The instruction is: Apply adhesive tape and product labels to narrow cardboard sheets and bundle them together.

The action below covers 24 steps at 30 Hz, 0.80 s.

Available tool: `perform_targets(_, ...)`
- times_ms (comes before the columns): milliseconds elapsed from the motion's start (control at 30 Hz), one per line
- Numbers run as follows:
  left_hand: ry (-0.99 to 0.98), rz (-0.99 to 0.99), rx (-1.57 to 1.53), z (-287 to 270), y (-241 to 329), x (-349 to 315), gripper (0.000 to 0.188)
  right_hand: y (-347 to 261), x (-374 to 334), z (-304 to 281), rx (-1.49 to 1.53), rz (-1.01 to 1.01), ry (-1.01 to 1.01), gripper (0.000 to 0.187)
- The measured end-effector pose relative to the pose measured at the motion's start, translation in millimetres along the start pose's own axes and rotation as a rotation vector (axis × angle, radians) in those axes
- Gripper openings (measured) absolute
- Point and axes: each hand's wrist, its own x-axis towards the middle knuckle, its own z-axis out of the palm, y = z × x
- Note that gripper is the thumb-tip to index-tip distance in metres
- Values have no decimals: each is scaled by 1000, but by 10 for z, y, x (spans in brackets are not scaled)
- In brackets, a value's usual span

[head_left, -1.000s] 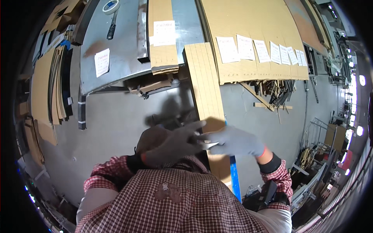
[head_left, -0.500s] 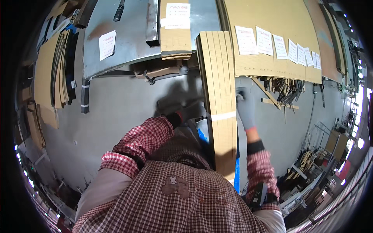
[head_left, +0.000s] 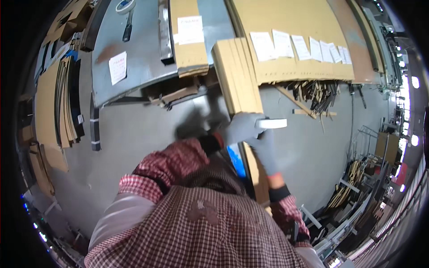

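A long bundle of stacked cardboard strips (head_left: 239, 80) runs from the table edge down toward my body. My left hand (head_left: 241, 128), in a grey glove, lies across the top of the bundle. Its fingers are closed on a white roll of tape (head_left: 273, 123), seen edge-on and sticking out past the bundle's right side. Just below the roll is my right hand (head_left: 264, 152), also gloved, close against the left fingers and the bundle's right side. Its fingers are blurred and partly hidden. Under the bundle shows a blue-and-white surface (head_left: 236, 160).
Ahead stand a metal-topped table (head_left: 143, 58) and a cardboard stack (head_left: 304, 67) with paper labels. Another tape roll (head_left: 125, 6) and a black-handled tool (head_left: 128, 32) lie on the table. Scrap strips (head_left: 319, 100) pile beneath. Cardboard sheets (head_left: 47, 105) lean at left.
My left hand has come up from the bundle's left side onto its top. My right hand has moved in from the right side to meet it. The tape roll has come into sight.
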Motion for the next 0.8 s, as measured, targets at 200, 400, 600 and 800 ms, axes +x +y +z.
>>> perform_targets(200,-52,-5,361,308,-121,-34,30,-580,-72,-522,-766,3,-286,26)
perform_targets(400,30,-44,357,200,95,-92,55,101,927,-917,-880,-236,-671,20)
perform_targets(600,-321,168,620,123,160,295,30,975,1259,-1064,-1700,0,-811,22)
perform_targets(800,210,-363,319,168,-429,-242,39,701,1006,-808,-971,-97,-281,19)
